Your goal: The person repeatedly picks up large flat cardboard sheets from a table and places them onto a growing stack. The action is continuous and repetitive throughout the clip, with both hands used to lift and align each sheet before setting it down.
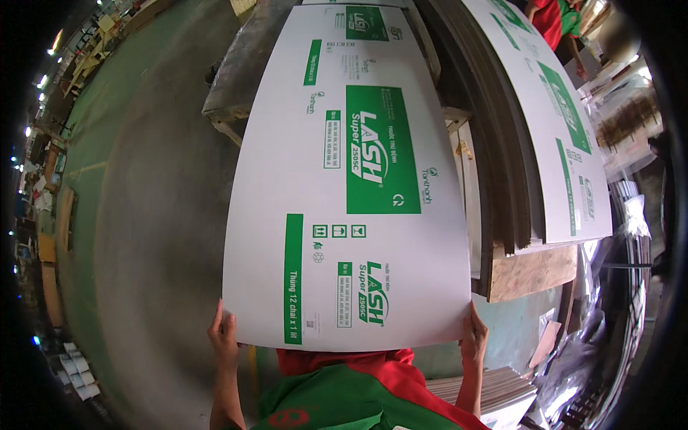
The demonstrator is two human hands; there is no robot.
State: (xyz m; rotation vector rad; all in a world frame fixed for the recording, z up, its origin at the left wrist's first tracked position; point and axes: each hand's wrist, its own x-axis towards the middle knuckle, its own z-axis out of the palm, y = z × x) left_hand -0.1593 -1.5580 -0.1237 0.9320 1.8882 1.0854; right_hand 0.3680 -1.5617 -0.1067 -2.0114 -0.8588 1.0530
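A long white cardboard sheet printed with green blocks stretches away from my body, its far end over a dark table. My left hand grips the near left corner, thumb along the edge and the other fingers partly hidden. At the near right corner my right hand holds the same sheet, its fingers partly under the board. The near edge lies just in front of my red and green shirt.
To the right, a tall stack of similar printed sheets rests on a wooden pallet. More flat cardboard lies low by my right forearm. Another person in red and green stands beyond the stack. Clear plastic wrap hangs at the right.
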